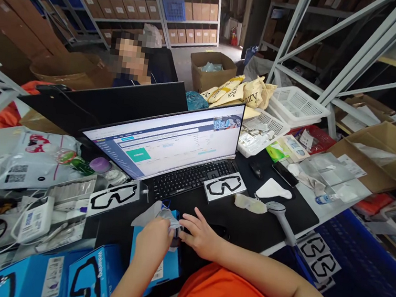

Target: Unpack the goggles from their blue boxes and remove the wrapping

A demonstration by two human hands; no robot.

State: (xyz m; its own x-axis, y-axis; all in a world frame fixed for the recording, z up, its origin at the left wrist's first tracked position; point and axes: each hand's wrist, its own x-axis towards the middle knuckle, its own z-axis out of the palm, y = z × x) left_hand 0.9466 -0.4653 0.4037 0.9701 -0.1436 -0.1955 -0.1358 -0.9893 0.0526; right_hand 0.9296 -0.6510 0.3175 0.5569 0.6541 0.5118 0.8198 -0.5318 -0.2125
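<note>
My left hand (152,239) is closed on a crumpled clear plastic bag (152,212), held over a blue goggles box (164,265) at the desk's near edge. My right hand (200,235) meets it from the right, fingers pinching the same bag. Both hands hover just in front of the black keyboard (190,176). A white card printed with a black goggle outline (224,186) lies right of the keyboard, and another (114,197) lies to its left.
A monitor (170,140) stands behind the keyboard, with a seated person (132,61) beyond it. A handheld scanner (281,216), mouse (256,169) and phone (284,173) lie right. More blue goggles boxes (94,275) sit near left. White baskets (297,103) and cardboard boxes (381,152) crowd the right.
</note>
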